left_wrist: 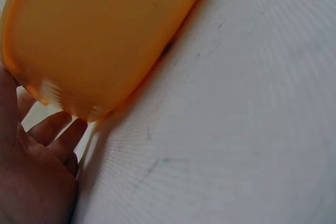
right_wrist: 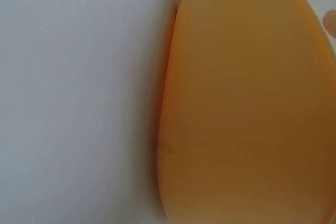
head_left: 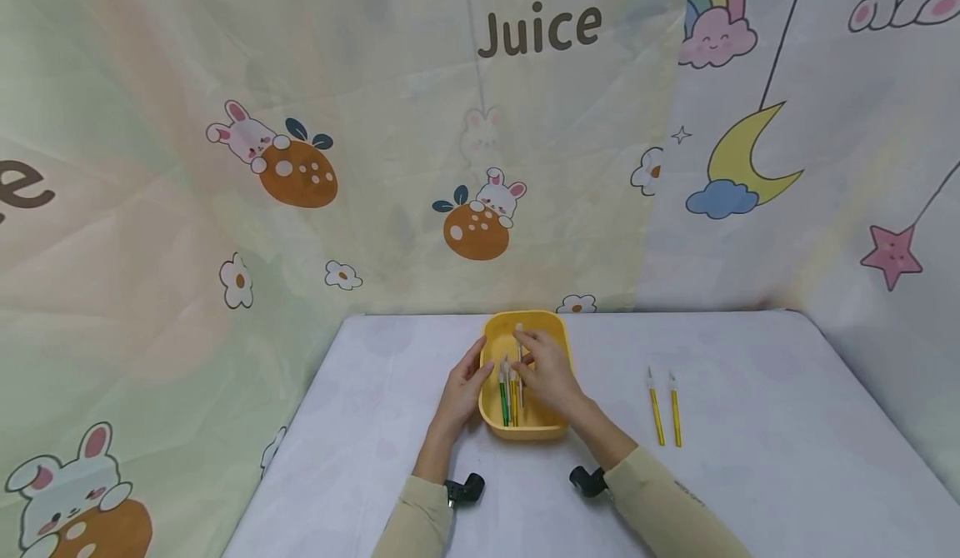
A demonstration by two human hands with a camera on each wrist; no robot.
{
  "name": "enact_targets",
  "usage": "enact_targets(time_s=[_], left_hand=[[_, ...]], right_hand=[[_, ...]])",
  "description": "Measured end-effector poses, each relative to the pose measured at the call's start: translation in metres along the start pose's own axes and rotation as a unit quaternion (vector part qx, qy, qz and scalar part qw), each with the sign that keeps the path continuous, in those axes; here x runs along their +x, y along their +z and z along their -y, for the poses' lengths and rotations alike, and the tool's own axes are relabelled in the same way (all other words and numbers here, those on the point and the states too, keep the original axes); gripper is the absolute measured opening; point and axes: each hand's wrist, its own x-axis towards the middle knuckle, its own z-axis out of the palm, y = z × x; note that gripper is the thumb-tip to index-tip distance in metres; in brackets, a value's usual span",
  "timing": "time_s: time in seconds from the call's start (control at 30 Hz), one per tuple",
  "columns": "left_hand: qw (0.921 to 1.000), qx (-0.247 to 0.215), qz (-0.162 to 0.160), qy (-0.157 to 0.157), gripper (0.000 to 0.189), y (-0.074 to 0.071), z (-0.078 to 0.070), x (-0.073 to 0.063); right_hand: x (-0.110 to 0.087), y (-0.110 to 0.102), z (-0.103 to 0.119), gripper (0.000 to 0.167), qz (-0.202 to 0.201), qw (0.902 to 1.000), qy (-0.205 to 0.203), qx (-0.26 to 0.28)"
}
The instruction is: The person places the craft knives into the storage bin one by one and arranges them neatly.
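A yellow plastic box (head_left: 527,433) stands on the table, holding several slim pen-like sticks, among them a green one (head_left: 503,404) and a yellow one (head_left: 513,400). My left hand (head_left: 459,391) grips its left wall, thumb over the rim and fingers outside; the left wrist view shows those fingers (left_wrist: 68,137) against the outer wall. Reaching over the right rim, my right hand (head_left: 551,371) pinches a pale slim stick (head_left: 520,351) inside the box. The outer wall (right_wrist: 247,103) fills much of the right wrist view, where most of that hand is hidden.
Two yellow pen-like sticks with clear tops, a left one (head_left: 657,416) and a right one (head_left: 676,416), lie side by side right of the box. The white-covered table (head_left: 750,491) ends at a printed cloth backdrop (head_left: 405,125).
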Motion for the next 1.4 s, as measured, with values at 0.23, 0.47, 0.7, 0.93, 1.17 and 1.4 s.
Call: enact_targets(time_s=[0.23,0.47,0.7,0.93,1.17,1.4], left_hand=[[1.0,0.008,-0.003,-0.001,0.053,-0.001,0.001,0.0],[1.0,-0.002,0.002,0.006,0.054,-0.001,0.002,0.0],[1.0,0.002,0.0,0.005,0.052,0.0,0.0,0.0],[1.0,0.002,0.001,-0.002,0.053,0.0,0.0,0.0],[1.0,0.003,0.003,0.0,0.054,0.0,0.0,0.0],[1.0,0.002,0.001,-0.004,0.053,0.0,0.0,-0.001]], right_hand=[[0.001,0.006,-0.001,0.06,0.011,0.9997,0.009,-0.018],[0.003,0.008,-0.002,0.06,0.016,0.9995,0.014,-0.024],[0.005,0.01,-0.003,0.06,0.023,0.9994,0.016,-0.021],[0.005,0.01,-0.007,0.059,0.023,0.9994,0.015,-0.02],[0.004,0.011,-0.01,0.058,0.033,0.9989,0.021,-0.027],[0.004,0.011,-0.011,0.057,0.044,0.9974,0.044,-0.036]])
